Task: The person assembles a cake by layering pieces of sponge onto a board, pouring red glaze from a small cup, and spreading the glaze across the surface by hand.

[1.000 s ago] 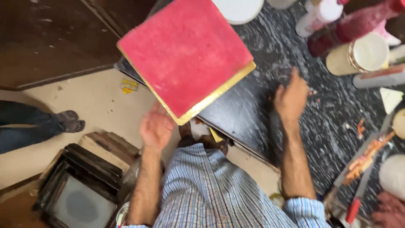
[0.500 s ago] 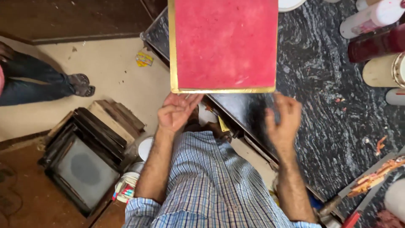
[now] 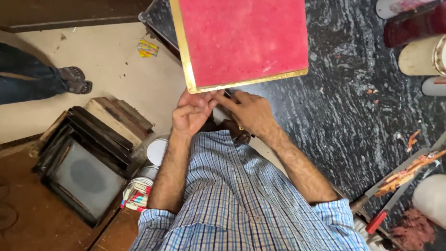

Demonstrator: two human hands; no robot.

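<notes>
Your left hand (image 3: 193,111) and right hand (image 3: 246,111) meet at the near edge of the red square board (image 3: 241,42), fingertips pinching its gold-trimmed rim from below; how firmly the left fingers clamp I cannot tell, since the board's edge hides their tips. The right hand's thumb and forefinger look closed on the rim near the board's near-left corner. The board lies tilted across the left edge of the black stone bench (image 3: 334,121), its left part hanging out over the floor.

To do this well, I'd judge you should keep both thumbs on the trim rather than the red face, spread your hands further apart along the rim so the overhanging side cannot tip, and move the board flat instead of prying one corner.

Counted outward: one red board; two hands, both yours. At the bench's right edge, one cream cylindrical container (image 3: 420,56), one dark red one (image 3: 413,25) beside it, and two other pale ones cut off by the frame. Toward the near right corner, two long smeared blades (image 3: 404,174), one with a red handle. On the floor to the left, one stack of dark frames (image 3: 83,162), and one other person's sandalled foot (image 3: 72,79).
</notes>
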